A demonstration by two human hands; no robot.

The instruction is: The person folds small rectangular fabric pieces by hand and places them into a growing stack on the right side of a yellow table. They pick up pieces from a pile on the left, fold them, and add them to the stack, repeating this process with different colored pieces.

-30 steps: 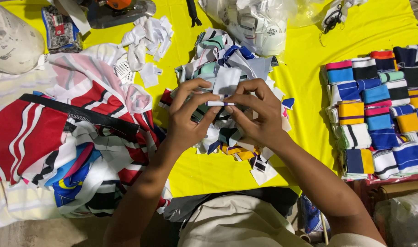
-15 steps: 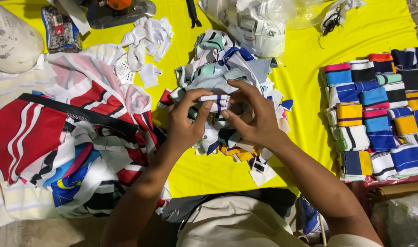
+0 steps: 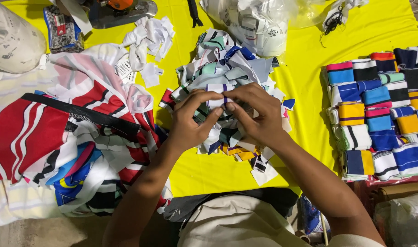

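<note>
Strip in hand: a small white fabric strip with a dark purple stripe (image 3: pixel 219 95), held over the middle of the yellow table cover (image 3: pixel 300 77), right above the loose scrap heap.
Your left hand (image 3: pixel 190 121): fingers curled, thumb and fingertips pinching the strip's left end.
Your right hand (image 3: pixel 257 114): closed on the strip's right end, thumb tip touching the left thumb.
Scrap heap (image 3: pixel 227 64): tangled striped cuttings in white, mint, blue and grey, directly under and beyond both hands; a few orange and black pieces spill out toward you.
Sorted stack (image 3: pixel 383 114): folded striped pieces in neat rows at your right, blue, yellow, white, red and black, well apart from the hands.
Garment pile (image 3: pixel 67 132): red, white and black striped cloth at your left, just beside your left forearm.
Paper tags (image 3: pixel 149 43): crumpled white slips beyond the garment pile, left of the scrap heap; one flat white tag with small print lies on the pink cloth.
Clear bag (image 3: pixel 259 23): plastic bag of white printed labels at the far edge, touching the heap's top.
Small packet (image 3: pixel 62 29): blue-edged printed pouch, far left corner.
White sack (image 3: pixel 12 41): rounded, far left, partly cut off.
In the way: the heap hides the cover beneath your hands.
</note>
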